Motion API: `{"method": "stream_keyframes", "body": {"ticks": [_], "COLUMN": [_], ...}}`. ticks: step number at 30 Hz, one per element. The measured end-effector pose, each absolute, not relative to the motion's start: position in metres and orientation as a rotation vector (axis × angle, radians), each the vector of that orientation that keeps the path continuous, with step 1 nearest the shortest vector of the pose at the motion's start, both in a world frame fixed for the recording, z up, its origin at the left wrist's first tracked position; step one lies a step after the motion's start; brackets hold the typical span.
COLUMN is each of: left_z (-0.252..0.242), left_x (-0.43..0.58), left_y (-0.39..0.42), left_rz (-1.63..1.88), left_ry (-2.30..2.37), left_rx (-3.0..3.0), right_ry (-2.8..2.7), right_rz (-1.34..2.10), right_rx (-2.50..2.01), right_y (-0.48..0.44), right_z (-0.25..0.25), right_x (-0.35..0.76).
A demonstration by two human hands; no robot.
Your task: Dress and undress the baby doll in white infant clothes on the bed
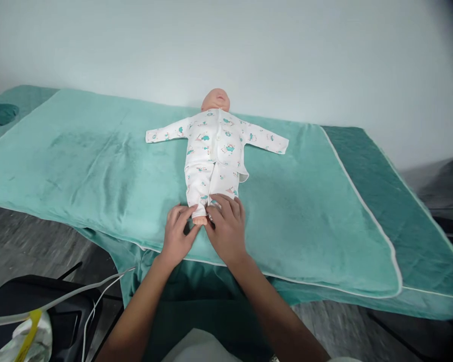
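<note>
A baby doll (219, 99) lies on its back on the green bed cover, its arms spread out to both sides. It wears a white printed jacket (215, 141) and matching baby trousers (200, 183). My left hand (179, 231) pinches around the cuff of the trouser leg on the left, where the doll's bare toes (200, 220) stick out. Bent over the end of the other trouser leg is my right hand (228, 229), its fingers gripping the cloth and its thumb beside the toes. That hand hides the second foot.
The bed (305, 226) has a light green cover with white piping over a darker sheet. A pale wall (226, 50) stands behind it. At the lower left are a black chair (60, 332), white cables (71, 287) and a bundle of cloth with a yellow band (32, 334).
</note>
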State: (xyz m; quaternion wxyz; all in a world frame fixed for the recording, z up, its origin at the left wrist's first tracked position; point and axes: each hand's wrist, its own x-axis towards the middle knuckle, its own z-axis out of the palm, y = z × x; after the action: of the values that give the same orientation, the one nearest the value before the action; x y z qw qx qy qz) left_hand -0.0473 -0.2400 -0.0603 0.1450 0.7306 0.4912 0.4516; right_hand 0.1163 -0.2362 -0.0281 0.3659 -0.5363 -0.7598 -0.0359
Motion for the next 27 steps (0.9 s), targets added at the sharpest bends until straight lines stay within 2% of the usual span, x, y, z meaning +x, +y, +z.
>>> {"method": "stream_keyframes", "body": {"ticks": [10,14,20,27], "left_z": [-0.059,-0.060,-0.059,-0.055], "left_x": [-0.046,-0.043,-0.050,-0.057], "left_y": [-0.243,-0.241,-0.244,-0.246], "left_rz": [1.456,1.447,1.361,1.308], "left_ry": [1.400,1.458,1.492,1.436], "left_rx": [1.724,1.649,1.857,1.888], "right_ry": [-1.892,-1.912,-1.963,-1.977], "right_rz": [0.175,0.129,0.006,0.004], "right_rx": [-1.128,-1.178,-1.284,-1.212], "right_y": [-0.253,-0.251,-0.245,-0.244], "right_z": [-0.011,-0.019,-0.030,-0.034], "right_x": [0.125,0.121,0.115,0.115]}}
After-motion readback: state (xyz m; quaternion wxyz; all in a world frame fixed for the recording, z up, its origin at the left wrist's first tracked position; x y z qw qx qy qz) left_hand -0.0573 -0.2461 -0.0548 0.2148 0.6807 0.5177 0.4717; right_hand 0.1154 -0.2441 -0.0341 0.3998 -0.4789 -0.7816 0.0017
